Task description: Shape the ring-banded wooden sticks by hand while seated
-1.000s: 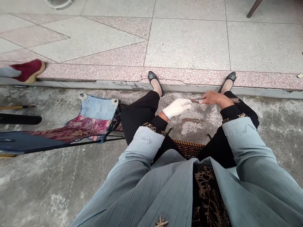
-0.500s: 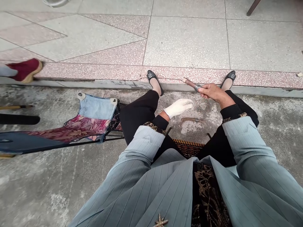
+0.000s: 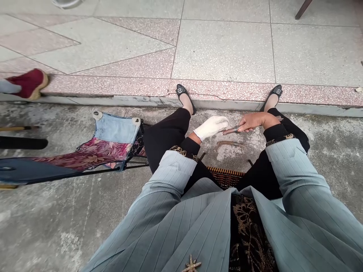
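Observation:
My right hand (image 3: pixel 251 121) is bare and wrapped round a brown stick (image 3: pixel 230 131), which has silvery wire (image 3: pixel 236 129) coiled about it near the thumb. The stick's other end shows beyond my wrist over the right knee. In a white knitted glove, my left hand (image 3: pixel 212 126) has its fingers drawn together close to the stick's near end. Whatever those fingers pinch is too small to make out. Beneath my hands, a second curved brown stick (image 3: pixel 231 144) lies on the concrete.
To the left stands a folding chair (image 3: pixel 117 130) with denim and floral cloth. Another person's red shoe (image 3: pixel 30 83) rests on the tiled step (image 3: pixel 130 85). My black shoes (image 3: pixel 181 90) are on the step's edge. A woven wicker seat edge (image 3: pixel 225 177) shows below me.
My right hand first swung the stick's wired end up and away from the glove, then turned it back down beside the glove. My left hand moved only slightly.

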Motion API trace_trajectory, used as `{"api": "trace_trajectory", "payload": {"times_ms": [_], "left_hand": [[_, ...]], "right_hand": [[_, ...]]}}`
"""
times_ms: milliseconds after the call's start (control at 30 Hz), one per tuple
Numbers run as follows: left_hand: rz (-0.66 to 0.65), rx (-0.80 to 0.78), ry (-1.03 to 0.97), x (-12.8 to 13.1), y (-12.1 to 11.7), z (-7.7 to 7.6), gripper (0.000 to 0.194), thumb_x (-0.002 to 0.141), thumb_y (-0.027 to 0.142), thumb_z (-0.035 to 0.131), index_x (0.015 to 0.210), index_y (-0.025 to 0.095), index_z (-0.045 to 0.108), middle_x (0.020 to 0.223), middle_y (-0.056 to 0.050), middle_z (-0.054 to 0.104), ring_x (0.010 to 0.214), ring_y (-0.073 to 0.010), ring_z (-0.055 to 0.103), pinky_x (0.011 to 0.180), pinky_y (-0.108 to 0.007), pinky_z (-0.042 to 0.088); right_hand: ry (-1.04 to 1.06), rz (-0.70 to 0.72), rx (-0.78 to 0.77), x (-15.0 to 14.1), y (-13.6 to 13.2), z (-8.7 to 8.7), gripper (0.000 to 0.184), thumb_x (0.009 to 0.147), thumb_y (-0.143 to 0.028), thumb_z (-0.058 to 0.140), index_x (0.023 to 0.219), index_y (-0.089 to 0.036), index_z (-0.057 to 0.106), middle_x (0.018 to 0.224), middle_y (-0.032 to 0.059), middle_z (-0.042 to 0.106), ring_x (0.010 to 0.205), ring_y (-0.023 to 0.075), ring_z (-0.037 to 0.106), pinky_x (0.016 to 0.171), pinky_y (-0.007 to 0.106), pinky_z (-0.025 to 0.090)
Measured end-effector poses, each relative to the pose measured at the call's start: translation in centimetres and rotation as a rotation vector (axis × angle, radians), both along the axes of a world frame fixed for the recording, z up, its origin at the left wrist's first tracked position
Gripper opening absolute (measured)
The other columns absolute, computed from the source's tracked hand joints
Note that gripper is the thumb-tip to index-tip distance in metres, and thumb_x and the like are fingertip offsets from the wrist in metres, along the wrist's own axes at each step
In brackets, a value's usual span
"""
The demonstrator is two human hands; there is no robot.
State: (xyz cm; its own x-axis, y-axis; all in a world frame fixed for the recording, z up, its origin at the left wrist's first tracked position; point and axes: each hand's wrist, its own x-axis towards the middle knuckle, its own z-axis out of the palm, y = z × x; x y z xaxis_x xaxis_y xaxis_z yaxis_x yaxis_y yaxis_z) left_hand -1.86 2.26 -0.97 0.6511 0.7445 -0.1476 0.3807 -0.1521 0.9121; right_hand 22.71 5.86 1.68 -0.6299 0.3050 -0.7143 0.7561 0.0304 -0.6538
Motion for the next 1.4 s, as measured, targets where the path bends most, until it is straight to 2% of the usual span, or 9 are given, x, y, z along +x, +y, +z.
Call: {"api": "trace_trajectory", "payload": {"times_ms": [167, 300, 433, 600, 733, 967, 1133, 1233, 1400], "left_hand": [[0.081, -0.054, -0.058, 0.2, 0.1, -0.7, 0.032, 0.087, 0.043, 0.055, 0.086, 0.013, 0.065, 0.070, 0.000, 0.059, 0.063, -0.0107, 0.050, 0.062, -0.023, 0.039], [0.048, -0.205, -0.100, 0.9, -0.6, -0.9, 0.034, 0.092, 0.045, 0.051, 0.084, 0.014, 0.063, 0.063, 0.001, 0.053, 0.053, -0.0081, 0.044, 0.053, -0.021, 0.036], [-0.057, -0.211, -0.114, 1.2, -1.0, -0.7, 0.034, 0.092, 0.044, 0.051, 0.081, 0.014, 0.061, 0.062, 0.002, 0.050, 0.052, -0.0070, 0.041, 0.051, -0.020, 0.033], [-0.097, -0.219, -0.149, 1.3, -1.1, -0.2, 0.034, 0.092, 0.045, 0.052, 0.083, 0.013, 0.063, 0.061, 0.002, 0.049, 0.051, -0.0069, 0.040, 0.050, -0.020, 0.032], [-0.019, -0.193, -0.107, 1.2, -1.1, 0.8, 0.033, 0.088, 0.045, 0.057, 0.078, 0.014, 0.064, 0.058, 0.001, 0.052, 0.049, -0.0078, 0.041, 0.050, -0.021, 0.032], [0.060, -0.025, -0.038, 0.1, -0.4, 1.6, 0.032, 0.089, 0.040, 0.053, 0.076, 0.013, 0.065, 0.065, 0.000, 0.058, 0.057, -0.0098, 0.047, 0.055, -0.022, 0.035], [0.092, -0.047, -0.063, -0.1, 0.2, -0.3, 0.027, 0.088, 0.037, 0.055, 0.082, 0.012, 0.064, 0.070, 0.001, 0.060, 0.060, -0.0093, 0.049, 0.058, -0.021, 0.038], [0.093, -0.172, -0.193, 0.3, 0.0, -0.8, 0.028, 0.089, 0.039, 0.058, 0.083, 0.012, 0.063, 0.068, 0.001, 0.058, 0.056, -0.0082, 0.048, 0.055, -0.021, 0.038], [0.038, -0.324, -0.395, 0.6, -0.3, -0.4, 0.038, 0.091, 0.051, 0.058, 0.084, 0.013, 0.061, 0.061, 0.002, 0.051, 0.054, -0.0079, 0.046, 0.055, -0.021, 0.037]], "right_hand": [[0.333, 0.005, -0.172, -0.3, -0.6, 1.5, 0.047, 0.080, -0.062, 0.068, 0.071, -0.016, 0.062, 0.059, -0.0030, 0.053, 0.052, 0.0071, 0.042, 0.052, 0.023, 0.033], [0.502, -0.508, 0.008, -0.2, -0.5, 1.4, 0.045, 0.076, -0.059, 0.074, 0.076, -0.016, 0.063, 0.064, -0.0012, 0.057, 0.051, 0.0067, 0.043, 0.050, 0.023, 0.032], [0.441, -0.959, 0.187, -0.3, 0.2, 0.0, 0.049, 0.074, -0.064, 0.073, 0.074, -0.017, 0.059, 0.062, -0.0003, 0.055, 0.048, 0.0076, 0.041, 0.046, 0.024, 0.030], [-0.015, -0.751, 0.439, -0.7, 0.6, -0.5, 0.044, 0.083, -0.054, 0.068, 0.063, -0.016, 0.058, 0.056, 0.0011, 0.054, 0.052, 0.0112, 0.047, 0.055, 0.027, 0.037], [-0.199, -0.565, 0.452, -0.7, 0.7, 0.1, 0.039, 0.089, -0.048, 0.061, 0.066, -0.016, 0.061, 0.062, 0.0029, 0.058, 0.059, 0.0143, 0.052, 0.063, 0.029, 0.040], [-0.226, -0.265, 0.235, 0.1, 0.6, 0.2, 0.041, 0.082, -0.056, 0.067, 0.069, -0.017, 0.066, 0.064, 0.0041, 0.061, 0.058, 0.0150, 0.052, 0.063, 0.031, 0.040], [0.174, 0.056, -0.130, -0.1, -0.2, 1.0, 0.047, 0.078, -0.062, 0.069, 0.068, -0.017, 0.065, 0.059, -0.0017, 0.056, 0.053, 0.0089, 0.045, 0.055, 0.025, 0.036], [0.404, -0.135, -0.122, -0.3, -0.7, 1.3, 0.041, 0.080, -0.057, 0.070, 0.079, -0.016, 0.068, 0.062, -0.0027, 0.057, 0.052, 0.0069, 0.044, 0.052, 0.023, 0.034], [0.697, -0.799, 0.003, -0.7, -0.6, 0.8, 0.047, 0.070, -0.058, 0.079, 0.074, -0.015, 0.061, 0.061, -0.0015, 0.055, 0.048, 0.0057, 0.042, 0.046, 0.021, 0.027]]}}
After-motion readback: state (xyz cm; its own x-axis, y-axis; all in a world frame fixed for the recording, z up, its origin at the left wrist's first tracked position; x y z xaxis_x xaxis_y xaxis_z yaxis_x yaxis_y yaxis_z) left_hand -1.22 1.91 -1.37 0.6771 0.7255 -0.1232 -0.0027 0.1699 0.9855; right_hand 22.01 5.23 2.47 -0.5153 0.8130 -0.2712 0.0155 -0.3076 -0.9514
